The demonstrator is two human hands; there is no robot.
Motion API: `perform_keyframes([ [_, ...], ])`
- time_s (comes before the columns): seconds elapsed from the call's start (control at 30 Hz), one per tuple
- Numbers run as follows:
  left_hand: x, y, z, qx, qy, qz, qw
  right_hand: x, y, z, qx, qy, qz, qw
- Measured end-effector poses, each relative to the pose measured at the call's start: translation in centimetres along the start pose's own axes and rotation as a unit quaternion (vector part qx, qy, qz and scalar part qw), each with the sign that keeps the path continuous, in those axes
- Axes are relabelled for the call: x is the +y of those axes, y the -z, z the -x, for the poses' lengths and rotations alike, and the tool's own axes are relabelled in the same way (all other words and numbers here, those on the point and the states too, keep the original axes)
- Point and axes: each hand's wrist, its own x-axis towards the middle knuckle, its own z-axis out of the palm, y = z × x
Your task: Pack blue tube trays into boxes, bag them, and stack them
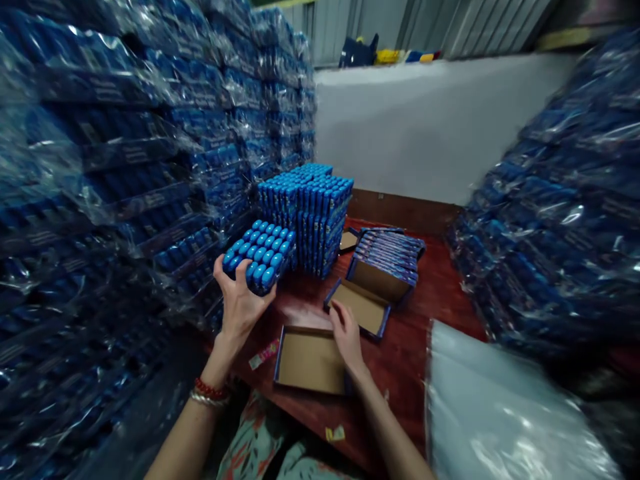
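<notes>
My left hand grips a block of small blue-capped bottles, packed upright in rows, with fingers on the near left side and thumb at the right corner. The block is beside a tall stack of similar bottles. My right hand is over the right side of a shallow brown cardboard tray, its fingers loosely bent and nothing visible in them. Its fingertips are at the left edge of a second cardboard tray; whether they touch it, I cannot tell. Both trays have no bottles in them.
Nested trays lie behind on the red table. Plastic-wrapped blue packs tower at left and right. Clear plastic bags lie at front right. A pink wrapper is left of the near tray. A white wall stands behind.
</notes>
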Motion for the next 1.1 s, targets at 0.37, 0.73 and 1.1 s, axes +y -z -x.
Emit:
perform_keyframes([
  [0.37,-0.3,-2.3,7.0,-0.058,-0.094,0.012,0.994,-7.8,-7.4,-5.9,-0.078,-0.162,-0.44,0.88],
  [0.73,-4.8,-2.7,14.4,-0.39,-0.16,0.254,0.87,-2.1,2.1,9.0,0.05,-0.236,0.014,0.97],
  [1.1,-7.4,-2.5,10.0,-0.552,-0.022,0.337,0.762,-1.0,3.6,13.5,-0.065,-0.218,0.184,0.956],
])
